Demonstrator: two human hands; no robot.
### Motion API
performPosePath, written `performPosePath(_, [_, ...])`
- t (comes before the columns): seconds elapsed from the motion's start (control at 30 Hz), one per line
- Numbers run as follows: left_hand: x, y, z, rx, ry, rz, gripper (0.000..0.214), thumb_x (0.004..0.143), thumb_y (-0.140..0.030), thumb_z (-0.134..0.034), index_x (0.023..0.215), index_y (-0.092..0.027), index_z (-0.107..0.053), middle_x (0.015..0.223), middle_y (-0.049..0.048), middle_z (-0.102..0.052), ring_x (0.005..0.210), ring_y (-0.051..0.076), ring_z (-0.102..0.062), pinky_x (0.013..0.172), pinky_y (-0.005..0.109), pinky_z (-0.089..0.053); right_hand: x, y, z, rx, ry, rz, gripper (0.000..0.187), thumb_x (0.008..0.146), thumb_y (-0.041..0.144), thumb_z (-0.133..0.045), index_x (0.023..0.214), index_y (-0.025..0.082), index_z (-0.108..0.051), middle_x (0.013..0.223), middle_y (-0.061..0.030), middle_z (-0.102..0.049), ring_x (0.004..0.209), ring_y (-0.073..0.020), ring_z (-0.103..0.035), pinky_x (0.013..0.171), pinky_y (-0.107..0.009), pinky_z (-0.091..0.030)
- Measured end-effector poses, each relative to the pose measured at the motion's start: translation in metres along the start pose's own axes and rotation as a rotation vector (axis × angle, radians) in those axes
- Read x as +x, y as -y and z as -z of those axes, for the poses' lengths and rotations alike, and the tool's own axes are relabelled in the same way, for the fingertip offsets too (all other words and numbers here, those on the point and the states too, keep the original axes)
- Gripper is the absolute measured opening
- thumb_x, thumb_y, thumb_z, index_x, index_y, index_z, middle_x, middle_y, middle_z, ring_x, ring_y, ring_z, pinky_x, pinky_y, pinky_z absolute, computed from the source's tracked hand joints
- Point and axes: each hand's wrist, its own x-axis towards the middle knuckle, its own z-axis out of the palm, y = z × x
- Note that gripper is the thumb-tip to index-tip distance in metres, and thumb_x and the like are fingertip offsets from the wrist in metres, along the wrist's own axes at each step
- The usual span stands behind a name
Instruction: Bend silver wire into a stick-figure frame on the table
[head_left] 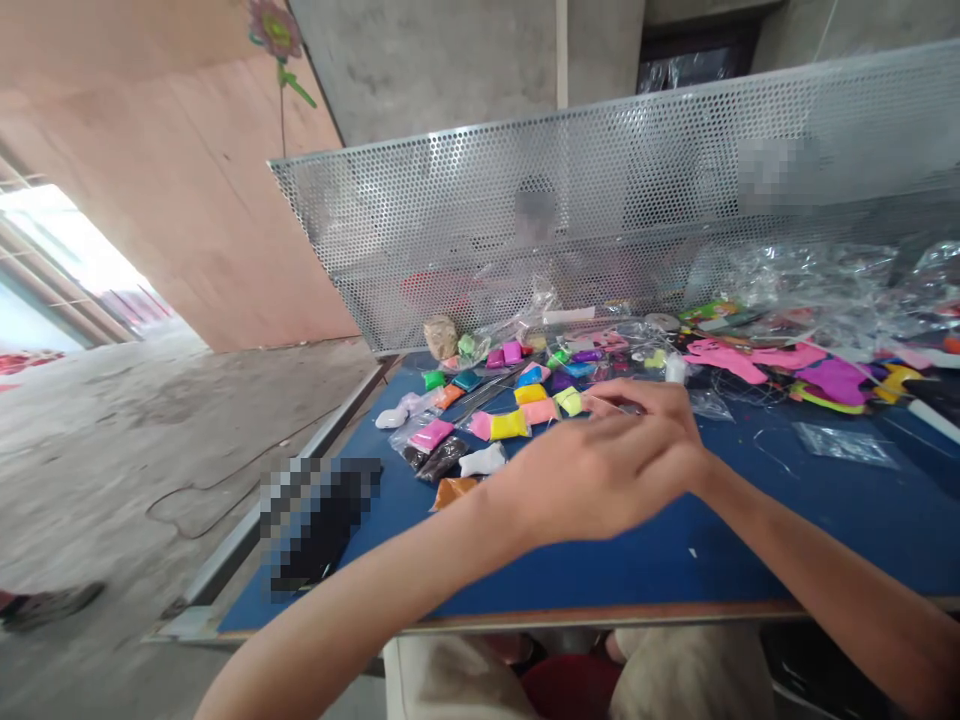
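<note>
We are holding our two hands together just right of the middle of the frame, above the near side of the pale yellow-green packet, which is lying at the right end of a cluster of small coloured packets. Our left hand is curling its fingers inward, its back facing us, and is covering much of our right hand, which is bending its fingers behind it. We cannot tell how far either grip is closing, or whether anything is sitting between the fingers.

Left of the pale packet, a salmon packet and a yellow packet are lying side by side. Towards the lower left of the cluster, a white packet and an orange-brown packet are resting near our left wrist.

All these are lying on the blue tabletop. At the right of the frame, bright pink pieces are lying near a flat clear bag. A perforated metal panel is standing across the upper part, and a flower is rising at the upper left.
</note>
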Motion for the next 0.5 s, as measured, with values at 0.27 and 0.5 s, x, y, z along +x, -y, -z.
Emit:
performPosePath(0.27, [-0.057, 0.008, -0.024, 0.164, 0.036, 0.068, 0.022, 0.097, -0.008, -0.036, 0.099, -0.017, -0.056, 0.112, 0.0067, -0.068, 0.094, 0.015, -0.068, 0.071, 0.023, -0.056, 0.002, -0.013, -0.002, 0.034, -0.164, -0.017, 0.016, 0.091, 0.033, -0.062, 0.092, 0.024, -0.075, 0.075, -0.0032, -0.074, 0.064, -0.0203, -0.07, 0.06, -0.033, -0.058])
performPosePath(0.5, [-0.079, 0.015, -0.013, 0.163, 0.046, 0.301, 0.028, 0.091, -0.002, -0.039, 0.109, -0.018, -0.053, 0.117, 0.0067, -0.067, 0.096, 0.016, -0.069, 0.074, 0.024, -0.059, 0.001, -0.017, 0.003, 0.046, -0.13, 0.013, 0.015, 0.089, 0.032, -0.064, 0.094, 0.025, -0.076, 0.076, -0.0027, -0.076, 0.064, -0.0197, -0.072, 0.059, -0.032, -0.059])
